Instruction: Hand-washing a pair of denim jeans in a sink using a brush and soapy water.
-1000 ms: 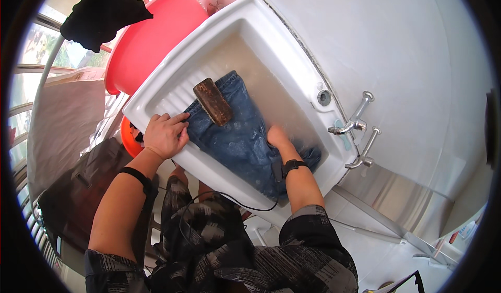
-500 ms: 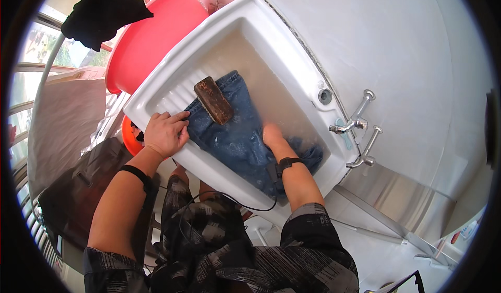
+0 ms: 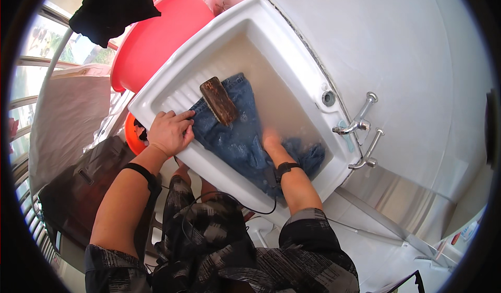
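A pair of wet blue jeans [image 3: 239,116] is spread over the ribbed slope of a white sink [image 3: 175,79], its lower right part sunk in cloudy brownish water. On the jeans lies a worn brown wooden block [image 3: 218,101], like the back of a scrubbing brush; no bristles show. At the sink's near left rim, my left hand [image 3: 169,131] is closed on the edge of the jeans, index finger and thumb at the cloth. My right hand [image 3: 271,138] reaches into the water against the jeans' folds. Its fingers are under the surface and blurred.
Two metal taps [image 3: 353,127] stick out from the wall at the right, near a round overflow hole [image 3: 328,98]. A large pink tub [image 3: 156,42] stands behind the sink's left side, with an orange bucket [image 3: 133,131] below. Black cloth [image 3: 112,13] hangs upper left. A cable [image 3: 261,208] loops from my right wrist.
The whole view has shifted slightly, moving the sink a little right and down in the picture. My right hand has blurred in the water; the left keeps its place at the rim.
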`<state>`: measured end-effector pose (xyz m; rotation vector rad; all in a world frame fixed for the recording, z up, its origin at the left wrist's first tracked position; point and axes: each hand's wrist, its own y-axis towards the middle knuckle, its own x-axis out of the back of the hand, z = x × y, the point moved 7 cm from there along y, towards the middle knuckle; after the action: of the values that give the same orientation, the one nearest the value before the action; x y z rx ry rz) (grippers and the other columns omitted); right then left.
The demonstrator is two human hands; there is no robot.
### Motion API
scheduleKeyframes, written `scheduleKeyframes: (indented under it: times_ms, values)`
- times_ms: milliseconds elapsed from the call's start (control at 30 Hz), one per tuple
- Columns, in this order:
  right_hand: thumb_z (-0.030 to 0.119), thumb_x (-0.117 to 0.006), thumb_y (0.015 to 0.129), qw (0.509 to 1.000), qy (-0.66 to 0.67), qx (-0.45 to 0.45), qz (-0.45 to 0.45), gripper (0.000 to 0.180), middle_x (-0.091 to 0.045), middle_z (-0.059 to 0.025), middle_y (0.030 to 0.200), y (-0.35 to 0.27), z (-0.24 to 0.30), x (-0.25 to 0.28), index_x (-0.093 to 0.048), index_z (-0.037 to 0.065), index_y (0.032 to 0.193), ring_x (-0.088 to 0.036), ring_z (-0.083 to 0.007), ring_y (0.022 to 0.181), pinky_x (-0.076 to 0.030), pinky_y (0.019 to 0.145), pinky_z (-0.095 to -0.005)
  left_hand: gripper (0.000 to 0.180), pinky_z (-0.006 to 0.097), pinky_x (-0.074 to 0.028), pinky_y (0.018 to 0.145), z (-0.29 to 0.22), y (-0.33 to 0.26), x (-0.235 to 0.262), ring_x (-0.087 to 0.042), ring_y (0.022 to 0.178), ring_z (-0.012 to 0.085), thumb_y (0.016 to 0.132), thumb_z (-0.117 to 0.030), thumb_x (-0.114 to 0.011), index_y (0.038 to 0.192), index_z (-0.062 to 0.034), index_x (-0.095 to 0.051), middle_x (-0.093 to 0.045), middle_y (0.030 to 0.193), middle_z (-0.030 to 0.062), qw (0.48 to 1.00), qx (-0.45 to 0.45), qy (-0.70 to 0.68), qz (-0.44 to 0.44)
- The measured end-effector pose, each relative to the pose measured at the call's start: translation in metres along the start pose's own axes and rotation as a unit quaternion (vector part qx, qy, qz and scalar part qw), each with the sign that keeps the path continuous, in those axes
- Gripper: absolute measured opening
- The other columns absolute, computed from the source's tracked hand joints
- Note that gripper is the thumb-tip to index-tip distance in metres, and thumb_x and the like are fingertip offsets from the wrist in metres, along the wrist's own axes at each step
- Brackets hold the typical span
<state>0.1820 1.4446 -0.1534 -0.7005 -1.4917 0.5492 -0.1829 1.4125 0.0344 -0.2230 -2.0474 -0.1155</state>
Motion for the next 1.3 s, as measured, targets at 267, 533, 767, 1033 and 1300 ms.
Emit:
scheduleKeyframes:
  times_ms: [267,533,767,1033,1300]
  values:
    - [0.015,-0.067,0.091,0.926,0.239,-0.002,-0.293,0.039,-0.067,-0.0267,0.123,-0.044,-0.034,0.050,-0.057,0.002,0.126,-0.065,-0.0463,0.112,-0.050,0.096,-0.0511,0.016,0.033,-0.046,0.078,0.001,0.000,-0.001,-0.062,0.080,0.0166,0.081,-0.021,-0.066,0.088,-0.0160,-0.080,-0.076,0.117,-0.0074,1.000,0.003,0.024,0.004]
    - [0.025,-0.072,0.090,0.925,0.228,-0.120,-0.279,0.051,-0.066,-0.0268,0.125,-0.021,-0.090,0.028,-0.055,0.002,0.132,-0.063,-0.0456,0.117,-0.050,0.099,-0.0504,0.016,0.034,-0.046,0.078,-0.001,0.002,-0.003,-0.062,0.079,0.0168,0.082,-0.020,-0.066,0.088,-0.0155,-0.080,-0.076,0.116,-0.0077,1.000,-0.007,0.023,-0.008]
    - [0.029,-0.068,0.094,0.959,0.137,-0.199,-0.145,0.052,-0.067,-0.0249,0.127,-0.008,-0.093,0.012,-0.054,0.001,0.136,-0.065,-0.0435,0.117,-0.051,0.101,-0.0505,0.016,0.034,-0.046,0.077,0.003,-0.001,-0.003,-0.062,0.079,0.0169,0.081,-0.019,-0.066,0.088,-0.0151,-0.080,-0.076,0.116,-0.0073,1.000,-0.004,0.026,-0.006]
    - [0.021,-0.060,0.098,0.963,0.152,-0.160,-0.153,0.056,-0.056,-0.0300,0.142,-0.003,-0.100,0.014,-0.046,-0.005,0.146,-0.055,-0.0429,0.131,-0.044,0.111,-0.0472,0.016,0.033,-0.046,0.077,-0.001,0.003,-0.002,-0.061,0.078,0.0171,0.081,-0.019,-0.066,0.088,-0.0148,-0.080,-0.076,0.116,-0.0070,1.000,-0.002,0.022,-0.004]
    - [0.014,-0.066,0.093,0.963,0.178,-0.139,-0.149,0.058,-0.060,-0.0310,0.135,-0.009,-0.083,0.025,-0.047,-0.004,0.144,-0.058,-0.0472,0.124,-0.046,0.106,-0.0493,0.016,0.033,-0.046,0.078,0.002,0.000,-0.002,-0.062,0.078,0.0170,0.081,-0.020,-0.066,0.088,-0.0149,-0.080,-0.076,0.117,-0.0067,1.000,-0.002,0.027,-0.003]
